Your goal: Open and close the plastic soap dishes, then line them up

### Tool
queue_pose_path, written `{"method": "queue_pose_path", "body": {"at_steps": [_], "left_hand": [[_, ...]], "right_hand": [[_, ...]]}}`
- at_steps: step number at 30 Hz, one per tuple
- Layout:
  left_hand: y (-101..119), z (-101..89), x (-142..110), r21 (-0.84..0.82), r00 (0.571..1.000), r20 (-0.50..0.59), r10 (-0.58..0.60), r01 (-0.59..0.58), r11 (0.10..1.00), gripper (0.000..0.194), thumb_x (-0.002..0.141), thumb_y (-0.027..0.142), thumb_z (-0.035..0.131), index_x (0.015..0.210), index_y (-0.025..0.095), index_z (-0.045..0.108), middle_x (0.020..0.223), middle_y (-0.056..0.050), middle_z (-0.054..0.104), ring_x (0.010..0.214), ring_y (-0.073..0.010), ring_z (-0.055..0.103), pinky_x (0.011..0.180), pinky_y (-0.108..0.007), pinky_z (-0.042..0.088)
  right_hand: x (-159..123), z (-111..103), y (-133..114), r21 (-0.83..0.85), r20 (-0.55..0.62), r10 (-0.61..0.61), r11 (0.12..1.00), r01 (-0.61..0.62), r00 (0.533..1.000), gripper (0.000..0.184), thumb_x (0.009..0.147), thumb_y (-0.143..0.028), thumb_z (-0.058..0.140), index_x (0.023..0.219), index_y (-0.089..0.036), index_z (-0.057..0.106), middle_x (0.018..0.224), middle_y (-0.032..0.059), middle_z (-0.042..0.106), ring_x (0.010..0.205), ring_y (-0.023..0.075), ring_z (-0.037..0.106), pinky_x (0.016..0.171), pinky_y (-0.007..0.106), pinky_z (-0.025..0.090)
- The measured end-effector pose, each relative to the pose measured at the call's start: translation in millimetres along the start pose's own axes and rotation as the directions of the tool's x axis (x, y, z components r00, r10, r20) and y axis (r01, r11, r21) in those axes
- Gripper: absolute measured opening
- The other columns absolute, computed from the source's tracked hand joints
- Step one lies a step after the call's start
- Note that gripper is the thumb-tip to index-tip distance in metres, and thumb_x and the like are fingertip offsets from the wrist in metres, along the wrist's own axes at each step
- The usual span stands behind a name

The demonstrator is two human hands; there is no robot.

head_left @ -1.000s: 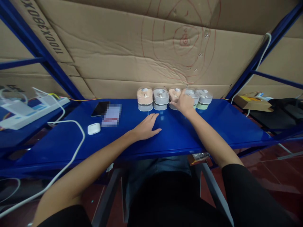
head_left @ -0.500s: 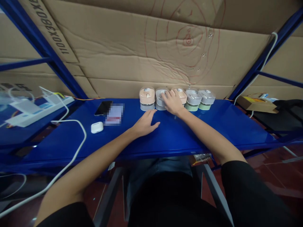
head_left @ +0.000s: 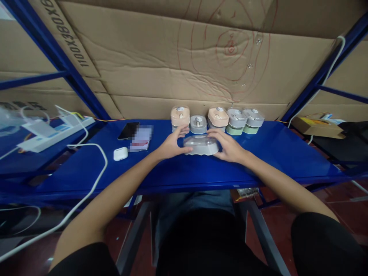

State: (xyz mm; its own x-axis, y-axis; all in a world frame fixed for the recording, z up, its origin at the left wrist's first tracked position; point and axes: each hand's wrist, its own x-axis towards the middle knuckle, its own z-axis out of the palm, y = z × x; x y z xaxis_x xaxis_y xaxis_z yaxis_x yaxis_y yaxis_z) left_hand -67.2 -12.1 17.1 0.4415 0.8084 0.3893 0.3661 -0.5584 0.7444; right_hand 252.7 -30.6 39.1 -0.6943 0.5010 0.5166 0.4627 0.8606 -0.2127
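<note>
A grey plastic box with a clear domed lid [head_left: 201,145] is between my hands, above the blue table, blurred by motion. My left hand [head_left: 171,144] grips its left end, thumb on the near side. My right hand [head_left: 229,147] holds its right end, fingers over the top. Just behind it stands a single grey box [head_left: 198,125], lower than its neighbours. On its left is a peach box [head_left: 180,115] stacked on a grey one, and on its right another peach box [head_left: 218,117]. Two grey boxes on green ones, one nearer [head_left: 236,118] and one farther right [head_left: 253,117], end the row.
On the left of the blue table [head_left: 184,174] lie a black phone [head_left: 128,131], a phone with a blurred-out screen [head_left: 141,138] and a white earbud case [head_left: 120,153]. A white cable [head_left: 99,180] crosses the left side near a power strip [head_left: 54,136]. Cardboard [head_left: 143,76] stands behind.
My right hand has lifted the upper grey box off its stack and brought it nearer. My left hand has moved up and taken its other end.
</note>
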Motion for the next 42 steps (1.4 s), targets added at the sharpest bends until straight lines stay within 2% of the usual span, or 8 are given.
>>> {"method": "queue_pose_path", "body": {"at_steps": [4,10,14,18,25,28,35,42], "left_hand": [[2.6,9.3,-5.7,-0.003,0.983,0.181,-0.034,0.035,0.999,0.116,0.070,0.051,0.100,0.168,0.020,0.047,0.164,-0.026,0.066,0.155,-0.0430,0.064,0.130,-0.062,0.051],[12.1,29.9,-12.2,0.160,0.990,0.138,-0.030,0.008,0.987,0.122,0.066,0.051,0.108,0.169,0.023,0.048,0.172,-0.023,0.058,0.161,-0.0457,0.056,0.136,-0.065,0.043],[11.9,38.9,-14.8,0.203,0.990,0.136,-0.040,0.012,0.979,0.130,0.068,0.056,0.107,0.174,0.021,0.040,0.178,-0.025,0.049,0.166,-0.0473,0.050,0.137,-0.065,0.042],[10.6,37.1,-15.7,0.186,0.992,0.110,-0.058,0.037,0.982,0.139,0.070,0.061,0.106,0.180,0.021,0.030,0.176,-0.025,0.051,0.161,-0.0468,0.054,0.134,-0.063,0.046],[12.4,33.4,-20.3,0.301,0.974,0.221,0.053,-0.120,0.946,0.047,0.101,0.055,0.083,0.142,0.031,0.083,0.168,-0.013,0.053,0.161,-0.0406,0.052,0.138,-0.059,0.042],[11.0,32.4,-19.7,0.317,0.984,0.170,0.056,-0.109,0.942,0.044,0.104,0.054,0.079,0.142,0.032,0.085,0.171,-0.012,0.051,0.163,-0.0409,0.049,0.139,-0.059,0.041],[2.7,5.2,-6.8,0.456,0.996,-0.071,-0.053,0.079,0.886,0.049,0.105,0.063,0.071,0.129,0.023,0.086,0.155,-0.016,0.059,0.154,-0.0412,0.055,0.135,-0.060,0.045],[-17.7,-24.3,-2.6,0.595,0.976,0.022,-0.218,0.163,0.787,0.054,0.097,0.067,0.072,0.123,0.021,0.084,0.118,-0.015,0.069,0.130,-0.0417,0.064,0.117,-0.059,0.057]], "right_hand": [[-15.0,8.7,6.1,0.057,0.075,0.018,0.998,-0.023,0.997,0.062,0.099,-0.039,0.076,0.156,-0.022,0.058,0.167,0.0234,0.058,0.152,0.0400,0.064,0.120,0.060,0.060],[-6.9,10.9,5.3,0.139,0.245,0.064,0.985,-0.100,0.967,0.120,0.076,-0.075,0.097,0.172,-0.022,0.048,0.170,0.0232,0.058,0.159,0.0452,0.057,0.129,0.063,0.052],[6.7,18.1,-0.3,0.100,0.220,0.124,0.984,-0.149,0.968,0.108,0.082,-0.076,0.093,0.168,-0.022,0.056,0.157,0.0222,0.069,0.144,0.0448,0.068,0.120,0.065,0.058],[5.3,7.0,22.5,0.222,0.130,0.117,0.964,-0.144,0.985,0.091,0.089,-0.074,0.086,0.161,-0.024,0.063,0.155,0.0171,0.073,0.140,0.0419,0.072,0.120,0.062,0.058],[-32.7,-31.0,91.9,0.186,0.146,0.441,0.867,-0.462,0.886,0.081,0.089,-0.073,0.086,0.152,-0.026,0.070,0.151,0.0148,0.077,0.136,0.0451,0.075,0.120,0.073,0.057],[-38.3,-32.2,99.4,0.148,0.183,0.484,0.847,-0.510,0.856,0.081,0.089,-0.070,0.088,0.155,-0.027,0.069,0.153,0.0141,0.076,0.136,0.0447,0.075,0.120,0.073,0.057],[-40.4,-30.5,103.2,0.095,0.261,0.395,0.898,-0.430,0.881,0.101,0.073,-0.064,0.101,0.162,-0.028,0.067,0.160,0.0147,0.072,0.145,0.0467,0.070,0.125,0.072,0.054],[-44.8,-31.2,110.3,0.076,0.290,0.382,0.905,-0.419,0.877,0.104,0.071,-0.066,0.103,0.162,-0.030,0.068,0.161,0.0148,0.071,0.147,0.0463,0.068,0.126,0.071,0.053]]}}
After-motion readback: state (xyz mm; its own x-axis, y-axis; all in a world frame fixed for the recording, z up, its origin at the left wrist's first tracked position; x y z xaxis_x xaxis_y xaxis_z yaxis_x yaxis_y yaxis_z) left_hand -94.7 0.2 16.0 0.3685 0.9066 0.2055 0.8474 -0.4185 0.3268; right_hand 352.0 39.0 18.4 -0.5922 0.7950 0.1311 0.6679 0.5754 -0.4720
